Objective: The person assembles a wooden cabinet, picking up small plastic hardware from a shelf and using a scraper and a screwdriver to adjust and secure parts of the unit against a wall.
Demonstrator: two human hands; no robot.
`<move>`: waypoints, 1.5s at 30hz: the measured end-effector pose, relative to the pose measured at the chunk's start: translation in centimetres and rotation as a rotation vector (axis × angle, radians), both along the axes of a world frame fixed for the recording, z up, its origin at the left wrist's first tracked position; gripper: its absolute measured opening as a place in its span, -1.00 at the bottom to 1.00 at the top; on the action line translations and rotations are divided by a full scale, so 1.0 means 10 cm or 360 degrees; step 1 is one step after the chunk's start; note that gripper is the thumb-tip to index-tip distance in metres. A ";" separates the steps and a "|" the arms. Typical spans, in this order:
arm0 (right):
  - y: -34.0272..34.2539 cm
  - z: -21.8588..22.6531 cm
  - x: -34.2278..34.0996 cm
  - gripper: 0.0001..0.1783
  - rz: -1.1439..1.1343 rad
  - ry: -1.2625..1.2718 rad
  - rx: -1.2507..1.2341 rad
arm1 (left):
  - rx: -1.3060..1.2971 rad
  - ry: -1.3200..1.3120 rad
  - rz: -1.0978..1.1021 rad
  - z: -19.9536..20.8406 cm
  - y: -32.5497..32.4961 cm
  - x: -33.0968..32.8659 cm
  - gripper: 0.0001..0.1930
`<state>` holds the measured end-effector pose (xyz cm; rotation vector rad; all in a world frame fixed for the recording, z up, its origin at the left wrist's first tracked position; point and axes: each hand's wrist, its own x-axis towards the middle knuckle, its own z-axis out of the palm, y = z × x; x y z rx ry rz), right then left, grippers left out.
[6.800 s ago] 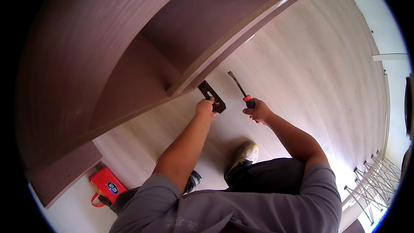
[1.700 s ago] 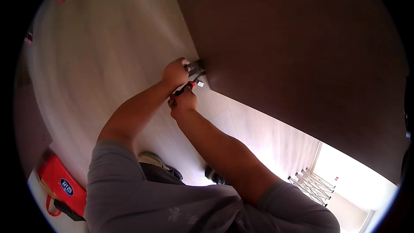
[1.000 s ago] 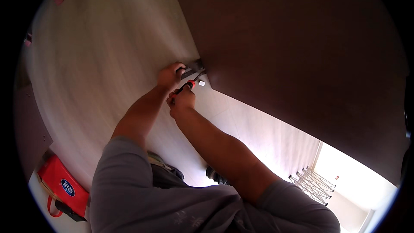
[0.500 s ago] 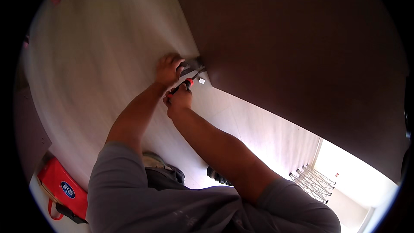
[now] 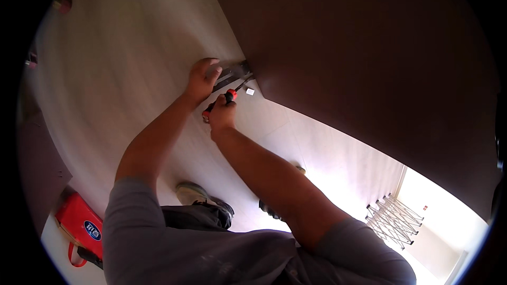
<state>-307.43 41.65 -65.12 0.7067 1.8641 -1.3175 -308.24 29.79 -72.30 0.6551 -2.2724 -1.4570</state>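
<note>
A screwdriver with a red and black handle is gripped in my right hand. Its shaft slants up to the lower left corner of a large dark brown panel. Beside that corner lies a dark metal strip or bracket, its exact kind unclear. My left hand is at the strip's left end, thumb and fingers apart and curved; I cannot tell whether they touch it. A small white block sits just right of the screwdriver shaft.
At lower left lies a red bag with a red strap, near another dark panel. A folding metal frame stands at lower right. My shoe is on the pale wood-look floor.
My left hand has drawn slightly left and its fingers have spread, leaving more of the metal strip showing. The screwdriver stays in my right hand near the panel corner. The view has shifted slightly.
</note>
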 end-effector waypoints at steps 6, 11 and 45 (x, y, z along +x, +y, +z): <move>0.34 -0.02 -0.35 -0.71 0.0379 -0.0469 -0.0546 | 0.0268 -0.0657 -0.0379 0.92 0.41 0.27 -0.45; 0.47 -0.03 -0.42 -0.71 0.0432 -0.0421 -0.0475 | 0.0103 -0.1235 -0.0440 1.25 0.58 0.14 -0.25; 1.16 0.19 -0.86 0.13 0.2568 0.0245 0.1206 | -0.0426 -0.1438 -0.0469 1.19 0.67 0.20 -0.59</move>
